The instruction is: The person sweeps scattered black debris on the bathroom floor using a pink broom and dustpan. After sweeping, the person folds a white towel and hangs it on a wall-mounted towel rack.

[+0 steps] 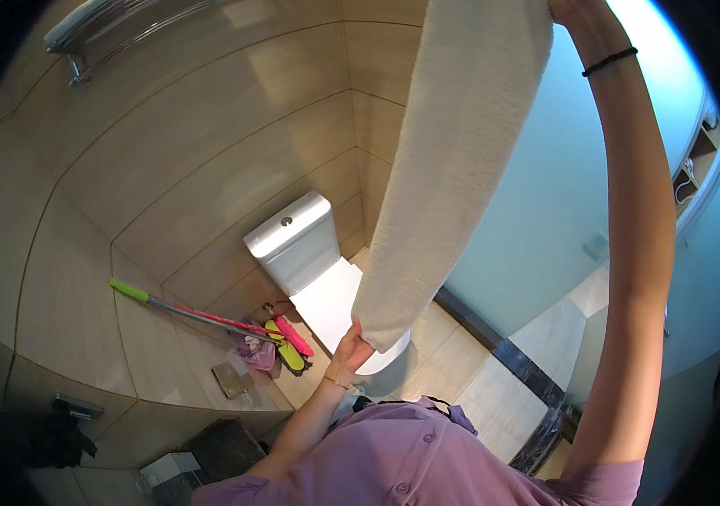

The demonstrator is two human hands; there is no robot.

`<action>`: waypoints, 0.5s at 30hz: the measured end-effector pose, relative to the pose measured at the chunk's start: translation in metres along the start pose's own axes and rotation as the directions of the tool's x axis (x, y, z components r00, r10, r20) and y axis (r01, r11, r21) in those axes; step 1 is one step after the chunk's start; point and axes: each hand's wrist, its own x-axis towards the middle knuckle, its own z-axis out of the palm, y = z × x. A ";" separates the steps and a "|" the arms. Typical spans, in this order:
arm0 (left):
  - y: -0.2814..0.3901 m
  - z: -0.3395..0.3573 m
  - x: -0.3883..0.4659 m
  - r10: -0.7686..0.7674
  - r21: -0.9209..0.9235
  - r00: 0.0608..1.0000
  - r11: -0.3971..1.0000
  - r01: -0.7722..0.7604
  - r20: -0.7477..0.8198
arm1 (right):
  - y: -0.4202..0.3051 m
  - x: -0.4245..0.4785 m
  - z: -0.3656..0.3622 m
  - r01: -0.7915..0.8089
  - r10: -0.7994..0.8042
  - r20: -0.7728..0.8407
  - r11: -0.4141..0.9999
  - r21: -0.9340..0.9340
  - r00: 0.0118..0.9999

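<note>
A long cream-white towel (455, 164) is stretched out lengthwise in front of me. Its lower corner is pinched in my left hand (352, 349), low over the toilet seat area. My right arm reaches up along the right side, and my right hand (567, 9) is at the towel's upper edge. Most of that hand is cut off by the top of the picture, so its fingers are hidden. Behind the towel stands a white toilet (325, 297) with its lid down, partly covered by the cloth.
A chrome towel rack (144, 31) is mounted high on the tiled wall at left. A green-handled broom (195, 314) leans beside a purple bin bag (255, 351). Frosted glass (530, 209) rises at right above a dark stone sill (524, 370). A dark counter (224, 446) is at lower left.
</note>
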 end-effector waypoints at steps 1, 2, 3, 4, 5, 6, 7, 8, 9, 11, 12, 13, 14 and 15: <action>-0.003 0.006 0.006 0.001 -0.002 1.000 1.000 -0.001 -0.015 | -0.002 0.003 0.001 -0.020 0.020 -0.026 1.000 0.014 0.999; -0.003 0.009 0.009 0.002 -0.003 1.000 1.000 -0.003 -0.031 | -0.003 0.009 0.002 -0.040 0.041 -0.052 0.999 0.030 0.998; -0.003 0.012 0.009 0.013 0.004 0.999 1.000 -0.012 -0.044 | -0.004 0.013 0.002 -0.060 0.064 -0.076 0.997 0.049 0.995; 0.000 0.013 0.008 0.022 0.013 0.998 1.000 -0.022 -0.058 | -0.004 0.010 0.008 -0.044 0.046 -0.083 0.999 0.025 0.996; 0.003 0.014 0.007 0.035 0.024 0.997 0.999 -0.033 -0.075 | -0.006 0.008 0.014 -0.031 0.033 -0.093 0.999 0.019 0.995; 0.002 0.012 0.012 0.081 0.027 0.994 0.997 -0.079 -0.075 | -0.013 0.003 0.020 -0.009 0.009 -0.119 1.000 0.006 0.993; 0.003 0.008 0.018 0.127 0.030 0.989 0.992 -0.125 -0.076 | -0.021 -0.002 0.025 0.018 -0.020 -0.139 1.000 -0.011 0.990; 0.003 0.004 0.023 0.173 0.032 0.982 0.985 -0.171 -0.077 | -0.029 -0.006 0.029 0.046 -0.049 -0.160 0.999 -0.026 0.986; 0.007 0.005 0.025 0.190 0.030 0.980 0.982 -0.189 -0.059 | -0.032 -0.009 0.030 0.065 -0.069 -0.179 0.997 -0.032 0.981; 0.026 0.013 0.022 0.247 0.026 0.968 0.969 -0.247 -0.032 | -0.032 -0.012 0.035 0.087 -0.091 -0.202 0.996 -0.025 0.975; 0.036 0.018 0.020 0.284 0.053 0.958 0.958 -0.282 -0.039 | -0.032 -0.013 0.038 0.097 -0.100 -0.213 0.995 -0.026 0.972; 0.046 0.022 0.020 0.330 0.087 0.943 0.941 -0.326 -0.037 | -0.033 -0.012 0.041 0.104 -0.107 -0.216 0.994 -0.025 0.971; 0.056 0.023 0.021 0.350 0.095 0.936 0.933 -0.347 -0.022 | -0.035 -0.012 0.040 0.111 -0.115 -0.226 0.993 -0.029 0.967; 0.067 0.023 0.021 0.375 0.103 0.927 0.922 -0.372 -0.008 | -0.037 -0.008 0.040 0.108 -0.108 -0.210 0.994 -0.010 0.972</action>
